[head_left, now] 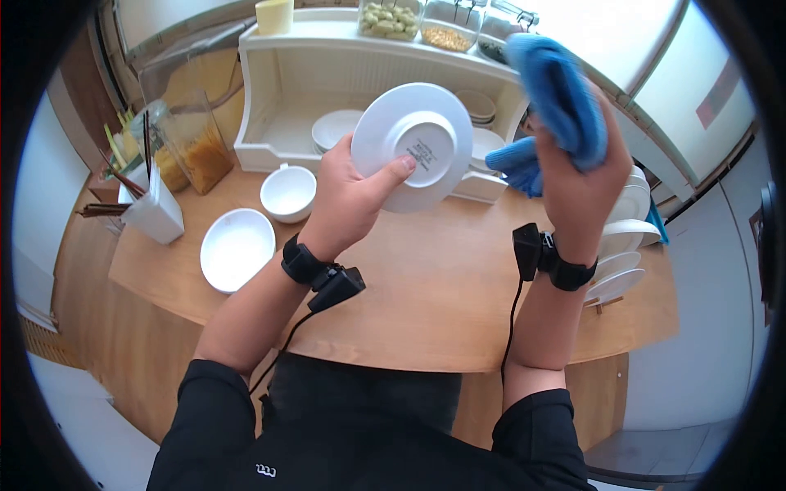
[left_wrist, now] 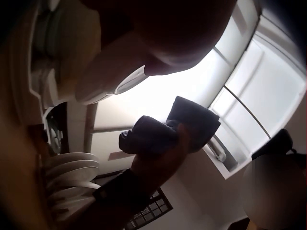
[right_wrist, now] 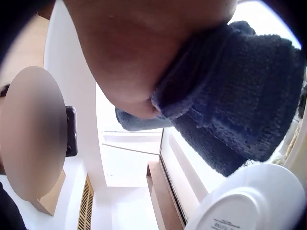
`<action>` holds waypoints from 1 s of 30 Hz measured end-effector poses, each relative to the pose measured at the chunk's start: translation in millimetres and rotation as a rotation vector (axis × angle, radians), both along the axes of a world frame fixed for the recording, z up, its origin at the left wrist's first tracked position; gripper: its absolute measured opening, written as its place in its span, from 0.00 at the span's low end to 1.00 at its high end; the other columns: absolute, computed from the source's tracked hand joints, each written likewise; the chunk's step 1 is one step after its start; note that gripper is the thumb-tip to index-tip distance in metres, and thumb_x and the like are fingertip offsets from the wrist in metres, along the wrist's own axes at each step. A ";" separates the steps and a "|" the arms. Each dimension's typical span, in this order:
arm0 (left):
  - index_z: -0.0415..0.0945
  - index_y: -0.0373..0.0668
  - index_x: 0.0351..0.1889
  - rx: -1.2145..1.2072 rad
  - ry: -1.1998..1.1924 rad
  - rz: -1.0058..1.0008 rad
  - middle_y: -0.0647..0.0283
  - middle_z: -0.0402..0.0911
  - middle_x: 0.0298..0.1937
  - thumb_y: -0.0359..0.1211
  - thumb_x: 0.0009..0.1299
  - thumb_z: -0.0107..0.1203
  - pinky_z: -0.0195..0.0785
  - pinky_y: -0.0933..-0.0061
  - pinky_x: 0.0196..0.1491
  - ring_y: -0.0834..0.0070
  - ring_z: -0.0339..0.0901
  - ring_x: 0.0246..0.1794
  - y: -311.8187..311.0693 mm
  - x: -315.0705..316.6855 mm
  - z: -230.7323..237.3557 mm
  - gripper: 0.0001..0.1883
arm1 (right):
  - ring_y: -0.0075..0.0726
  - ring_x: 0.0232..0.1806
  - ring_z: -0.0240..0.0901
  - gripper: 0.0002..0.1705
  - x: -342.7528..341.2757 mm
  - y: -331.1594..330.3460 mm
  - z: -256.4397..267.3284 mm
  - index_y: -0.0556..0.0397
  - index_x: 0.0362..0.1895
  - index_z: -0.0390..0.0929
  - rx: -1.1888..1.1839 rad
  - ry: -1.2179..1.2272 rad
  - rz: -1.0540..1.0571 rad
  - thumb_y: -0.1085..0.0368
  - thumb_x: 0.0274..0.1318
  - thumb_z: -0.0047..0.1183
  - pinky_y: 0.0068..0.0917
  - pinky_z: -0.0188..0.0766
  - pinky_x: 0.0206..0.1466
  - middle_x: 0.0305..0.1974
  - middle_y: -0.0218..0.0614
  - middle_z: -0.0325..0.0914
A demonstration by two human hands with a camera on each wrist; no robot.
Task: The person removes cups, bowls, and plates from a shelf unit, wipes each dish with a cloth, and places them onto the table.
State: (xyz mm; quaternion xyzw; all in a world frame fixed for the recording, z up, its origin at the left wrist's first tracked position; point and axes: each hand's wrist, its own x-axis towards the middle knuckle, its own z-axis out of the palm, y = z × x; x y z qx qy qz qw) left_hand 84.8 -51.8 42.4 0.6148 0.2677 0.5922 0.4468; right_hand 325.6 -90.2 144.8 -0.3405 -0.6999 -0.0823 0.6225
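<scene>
My left hand (head_left: 354,190) grips a white plate (head_left: 442,123) by its left edge, thumb across the underside. The plate is tilted up, so its foot ring and printed stamp face the head camera. My right hand (head_left: 580,176) holds a folded blue cloth (head_left: 565,98) up to the right of the plate, apart from it. In the right wrist view the cloth (right_wrist: 240,96) bunches out from under the fingers, with the plate (right_wrist: 259,191) below it. The left wrist view shows the dark cloth (left_wrist: 187,127) in the other hand.
On the wooden table (head_left: 426,303), a white bowl (head_left: 237,250) and a white cup (head_left: 288,193) stand left. Plates fill a rack (head_left: 606,304) at right. Behind is a white shelf (head_left: 282,90) with dishes inside and jars (head_left: 389,20) on top. A chopstick holder (head_left: 157,209) stands far left.
</scene>
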 end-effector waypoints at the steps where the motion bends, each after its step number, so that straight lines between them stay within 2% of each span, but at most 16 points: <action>1: 0.74 0.31 0.69 0.050 -0.026 0.004 0.56 0.87 0.59 0.34 0.73 0.71 0.77 0.69 0.63 0.73 0.84 0.58 -4.2 2.6 18.3 0.30 | 0.37 0.53 0.87 0.28 4.7 -4.0 0.8 0.57 0.61 0.86 0.018 0.006 -0.002 0.78 0.53 0.64 0.34 0.80 0.61 0.54 0.40 0.90; 4: 0.72 0.32 0.70 0.261 -0.044 0.094 0.56 0.86 0.58 0.35 0.74 0.70 0.77 0.70 0.62 0.73 0.83 0.58 -9.1 18.6 63.6 0.31 | 0.21 0.41 0.82 0.18 20.2 -10.9 4.8 0.61 0.55 0.85 0.106 0.277 -0.041 0.67 0.65 0.71 0.25 0.79 0.50 0.44 0.32 0.87; 7: 0.72 0.32 0.65 0.261 -0.240 0.046 0.57 0.87 0.53 0.37 0.75 0.68 0.80 0.71 0.56 0.73 0.85 0.51 -8.5 32.9 93.6 0.27 | 0.22 0.41 0.81 0.18 27.9 -13.7 9.8 0.61 0.53 0.85 0.115 0.446 0.068 0.67 0.63 0.72 0.23 0.77 0.46 0.43 0.31 0.87; 9: 0.73 0.35 0.60 0.249 -0.358 0.029 0.60 0.86 0.49 0.42 0.79 0.66 0.78 0.75 0.53 0.78 0.83 0.48 -9.3 44.5 99.0 0.23 | 0.23 0.40 0.79 0.19 23.4 -18.3 14.0 0.59 0.53 0.85 0.102 0.497 0.075 0.62 0.63 0.74 0.24 0.76 0.45 0.42 0.31 0.86; 11: 0.73 0.38 0.54 0.313 -0.595 0.128 0.65 0.83 0.45 0.47 0.84 0.61 0.74 0.79 0.48 0.83 0.78 0.44 -3.9 52.0 93.7 0.21 | 0.23 0.41 0.78 0.23 17.1 -22.2 19.4 0.59 0.53 0.85 -0.135 0.505 0.189 0.56 0.63 0.75 0.25 0.75 0.46 0.42 0.32 0.86; 13: 0.72 0.40 0.50 0.326 -0.567 0.141 0.69 0.80 0.41 0.51 0.87 0.56 0.70 0.81 0.45 0.87 0.73 0.40 -5.4 55.1 88.9 0.21 | 0.28 0.49 0.82 0.34 16.7 -17.3 14.1 0.63 0.61 0.83 -0.306 0.346 0.331 0.48 0.63 0.75 0.28 0.78 0.56 0.49 0.37 0.88; 15: 0.74 0.38 0.59 0.314 -0.472 0.098 0.64 0.82 0.48 0.44 0.88 0.53 0.72 0.77 0.55 0.80 0.79 0.47 -7.6 54.5 82.2 0.17 | 0.34 0.55 0.84 0.36 -0.9 -13.6 10.4 0.63 0.67 0.79 -0.378 0.429 0.485 0.51 0.65 0.73 0.32 0.80 0.61 0.55 0.42 0.87; 19: 0.73 0.39 0.57 0.407 -0.408 0.125 0.65 0.81 0.47 0.41 0.87 0.55 0.70 0.76 0.54 0.81 0.76 0.45 2.5 48.5 88.3 0.15 | 0.39 0.59 0.85 0.37 -0.2 -6.5 7.5 0.64 0.71 0.75 -0.436 0.483 0.617 0.55 0.67 0.70 0.35 0.82 0.63 0.59 0.46 0.86; 21: 0.74 0.39 0.56 0.375 -0.568 0.151 0.65 0.81 0.49 0.36 0.83 0.59 0.71 0.71 0.57 0.79 0.77 0.47 12.6 38.2 93.5 0.12 | 0.44 0.62 0.84 0.40 -0.6 -6.6 10.0 0.67 0.75 0.68 -0.404 0.550 0.587 0.51 0.71 0.66 0.38 0.81 0.67 0.63 0.52 0.82; 22: 0.75 0.39 0.55 0.452 -0.670 0.126 0.65 0.82 0.48 0.29 0.78 0.63 0.72 0.68 0.63 0.74 0.81 0.50 15.3 30.4 95.9 0.12 | 0.43 0.61 0.84 0.39 5.6 -6.0 9.0 0.67 0.75 0.68 -0.398 0.554 0.623 0.53 0.72 0.65 0.38 0.82 0.66 0.63 0.52 0.83; 23: 0.75 0.39 0.55 0.450 -0.664 0.118 0.65 0.82 0.48 0.29 0.78 0.63 0.72 0.68 0.63 0.74 0.81 0.50 11.2 21.0 101.2 0.12 | 0.43 0.61 0.84 0.39 10.0 -7.3 8.5 0.67 0.75 0.68 -0.394 0.561 0.618 0.53 0.72 0.65 0.38 0.82 0.66 0.63 0.52 0.83; 25: 0.71 0.41 0.59 0.414 -0.428 0.078 0.63 0.79 0.53 0.21 0.71 0.67 0.73 0.68 0.66 0.73 0.81 0.53 -3.1 5.2 111.3 0.21 | 0.43 0.61 0.84 0.39 16.6 -12.1 8.8 0.67 0.75 0.68 -0.343 0.503 0.566 0.52 0.72 0.65 0.38 0.82 0.66 0.63 0.52 0.83; 26: 0.76 0.35 0.66 0.495 -0.246 0.173 0.66 0.83 0.41 0.21 0.71 0.64 0.68 0.64 0.74 0.63 0.86 0.61 -4.9 3.7 110.5 0.24 | 0.44 0.61 0.84 0.39 18.8 -15.3 9.4 0.66 0.74 0.69 -0.321 0.484 0.495 0.54 0.70 0.66 0.39 0.82 0.65 0.63 0.51 0.83; 27: 0.76 0.35 0.66 0.496 -0.243 0.171 0.66 0.83 0.41 0.21 0.71 0.64 0.68 0.64 0.74 0.63 0.86 0.61 -7.1 4.4 110.8 0.24 | 0.44 0.61 0.84 0.39 15.5 -18.0 10.7 0.66 0.74 0.69 -0.320 0.487 0.495 0.54 0.70 0.66 0.39 0.82 0.65 0.63 0.51 0.83; 29: 0.69 0.36 0.79 0.853 0.184 0.414 0.68 0.82 0.38 0.22 0.69 0.66 0.65 0.58 0.77 0.62 0.86 0.63 -11.5 6.6 111.4 0.38 | 0.36 0.51 0.88 0.32 5.9 -23.4 12.8 0.62 0.62 0.82 -0.125 0.472 0.301 0.54 0.63 0.74 0.33 0.83 0.58 0.52 0.44 0.89; 30: 0.63 0.40 0.85 0.962 0.316 0.439 0.68 0.81 0.37 0.21 0.66 0.70 0.57 0.50 0.82 0.62 0.86 0.61 -9.9 1.1 109.8 0.47 | 0.36 0.51 0.88 0.32 6.0 -24.9 12.8 0.62 0.62 0.82 -0.126 0.472 0.301 0.54 0.63 0.74 0.33 0.83 0.58 0.52 0.44 0.89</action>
